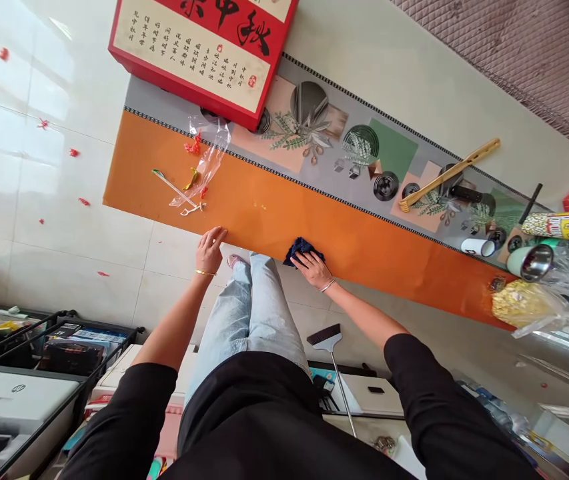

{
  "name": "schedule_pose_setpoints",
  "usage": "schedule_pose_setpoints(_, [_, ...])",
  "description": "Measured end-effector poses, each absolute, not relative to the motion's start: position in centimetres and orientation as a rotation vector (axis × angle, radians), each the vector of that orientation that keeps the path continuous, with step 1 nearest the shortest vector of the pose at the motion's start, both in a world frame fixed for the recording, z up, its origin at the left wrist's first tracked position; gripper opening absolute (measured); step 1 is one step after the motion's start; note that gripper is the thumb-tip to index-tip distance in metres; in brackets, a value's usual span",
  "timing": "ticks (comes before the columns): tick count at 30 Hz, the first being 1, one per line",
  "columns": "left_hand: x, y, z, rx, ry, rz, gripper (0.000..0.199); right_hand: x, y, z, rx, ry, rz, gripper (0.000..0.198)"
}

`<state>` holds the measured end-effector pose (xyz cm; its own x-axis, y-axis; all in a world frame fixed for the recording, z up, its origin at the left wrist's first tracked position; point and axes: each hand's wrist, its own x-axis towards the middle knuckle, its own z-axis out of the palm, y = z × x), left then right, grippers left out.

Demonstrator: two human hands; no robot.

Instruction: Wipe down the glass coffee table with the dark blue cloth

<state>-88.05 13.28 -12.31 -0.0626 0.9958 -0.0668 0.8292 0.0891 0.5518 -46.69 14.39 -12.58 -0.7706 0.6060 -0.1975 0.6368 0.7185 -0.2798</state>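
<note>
orange mat point(274, 207), blue cloth point(302, 248) under right hand point(313, 269), left hand point(209, 251) beside

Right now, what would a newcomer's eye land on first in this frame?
The long orange mat crossing the pale tiled floor stands out most, with the right hand pressed on a dark blue cloth at its near edge and the left hand resting flat beside it. Next comes the big red box with black calligraphy at the mat's far-left end.
</note>
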Motion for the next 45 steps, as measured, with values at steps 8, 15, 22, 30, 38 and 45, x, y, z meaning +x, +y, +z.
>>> schedule_pose_setpoints(8, [-88.1,13.0,-12.5,1.706,1.967,0.558,0.056,-58.0,17.6,-13.2,0.664,3.046,-0.806,0.044])
schedule_pose_setpoints(15, [-88.2,13.2,-11.9,1.725,1.973,0.583,0.055,-69.3,18.4,-13.9,0.738,3.118,-0.884,0.046])
schedule_pose_setpoints(22, [-88.4,13.4,-11.2,1.784,1.985,0.524,0.057,-59.1,16.9,-13.4,0.748,3.089,-0.873,0.039])
schedule_pose_setpoints(30, [-88.4,13.1,-11.6,1.702,1.976,0.52,0.058,-41.9,14.0,-10.5,0.82,2.834,-0.693,0.056])
schedule_pose_setpoints(38, [-87.9,12.9,-11.9,1.697,1.991,0.563,0.06,-52.7,16.1,-10.9,0.791,2.911,-0.737,0.048])
schedule_pose_setpoints(45, [-88.1,13.2,-10.8,1.69,1.959,0.478,0.064,-57.8,17.0,-11.6,0.794,2.98,-0.825,0.041])
